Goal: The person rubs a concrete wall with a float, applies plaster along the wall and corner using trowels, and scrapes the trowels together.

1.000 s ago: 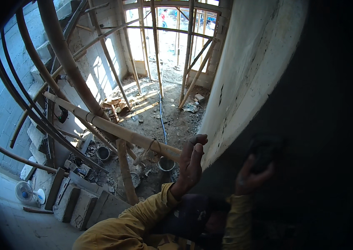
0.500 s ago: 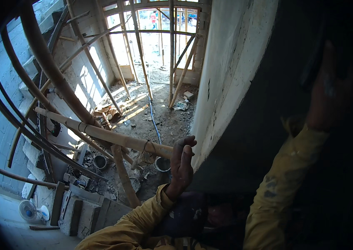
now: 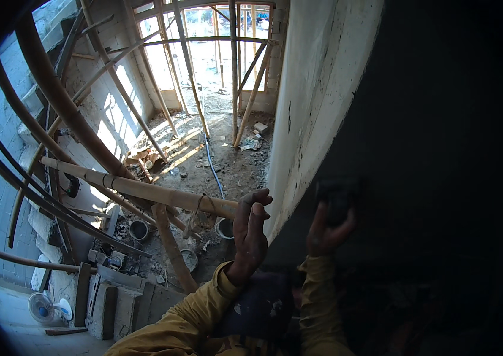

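Observation:
My right hand (image 3: 330,236) grips a dark, flat-faced hand float (image 3: 339,194) against the shaded wall surface (image 3: 418,148). Deep shadow hides the tool's outline and some of the fingers. My left hand (image 3: 250,238) is raised at the near end of a horizontal bamboo pole (image 3: 144,190), close to the pale wall edge (image 3: 323,118). Its thumb and fingers are apart, bent toward the wall, and hold nothing I can see. Whether the palm's far side touches the pole is hidden.
More bamboo poles (image 3: 64,89) cross on the left, and upright props (image 3: 192,77) stand before a bright opening. Far below, the rubble-strewn floor (image 3: 233,127) holds buckets (image 3: 138,230) and a pale hose (image 3: 213,163). A white fan (image 3: 40,307) stands near the concrete steps (image 3: 106,308) at lower left.
My right hand has swung down and left across the dark wall with the float, from the upper right to near the wall edge. My left hand stays by the pole end.

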A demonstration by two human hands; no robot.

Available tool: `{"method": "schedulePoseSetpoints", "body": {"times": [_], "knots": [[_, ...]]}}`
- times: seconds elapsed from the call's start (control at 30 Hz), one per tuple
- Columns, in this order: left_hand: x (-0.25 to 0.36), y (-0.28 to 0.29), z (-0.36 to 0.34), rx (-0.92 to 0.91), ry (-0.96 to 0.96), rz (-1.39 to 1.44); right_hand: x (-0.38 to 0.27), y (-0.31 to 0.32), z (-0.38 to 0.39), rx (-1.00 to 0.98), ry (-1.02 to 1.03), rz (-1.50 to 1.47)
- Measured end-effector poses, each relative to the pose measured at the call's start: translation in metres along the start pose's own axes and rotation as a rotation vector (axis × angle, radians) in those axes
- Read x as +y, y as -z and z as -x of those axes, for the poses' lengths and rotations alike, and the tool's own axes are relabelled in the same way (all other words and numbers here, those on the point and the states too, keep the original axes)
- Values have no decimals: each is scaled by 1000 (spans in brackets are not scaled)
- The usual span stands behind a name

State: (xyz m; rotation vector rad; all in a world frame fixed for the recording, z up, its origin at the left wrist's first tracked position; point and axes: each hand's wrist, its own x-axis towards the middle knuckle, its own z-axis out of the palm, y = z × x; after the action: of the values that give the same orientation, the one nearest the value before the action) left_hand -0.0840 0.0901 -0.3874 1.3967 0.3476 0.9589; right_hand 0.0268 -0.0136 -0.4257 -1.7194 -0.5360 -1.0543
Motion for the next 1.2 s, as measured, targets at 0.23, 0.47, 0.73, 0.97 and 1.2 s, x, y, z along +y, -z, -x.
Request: {"method": "schedulePoseSetpoints", "body": {"times": [0.23, 0.47, 0.73, 0.97, 1.2], "knots": [[1, 4, -4, 17, -22, -5, -97, 5, -231, 292, 370, 272], [-4, -1, -5, 32, 61, 54, -54, -1, -117, 119, 125, 204], [2, -10, 2, 18, 13, 15, 35, 8, 41, -100, 43, 131], [0, -14, 1, 33, 40, -16, -64, 10, -172, 200, 345, 44], [-1, -15, 0, 42, 66, 59, -68, 10, -241, 216, 465, 64]]}}
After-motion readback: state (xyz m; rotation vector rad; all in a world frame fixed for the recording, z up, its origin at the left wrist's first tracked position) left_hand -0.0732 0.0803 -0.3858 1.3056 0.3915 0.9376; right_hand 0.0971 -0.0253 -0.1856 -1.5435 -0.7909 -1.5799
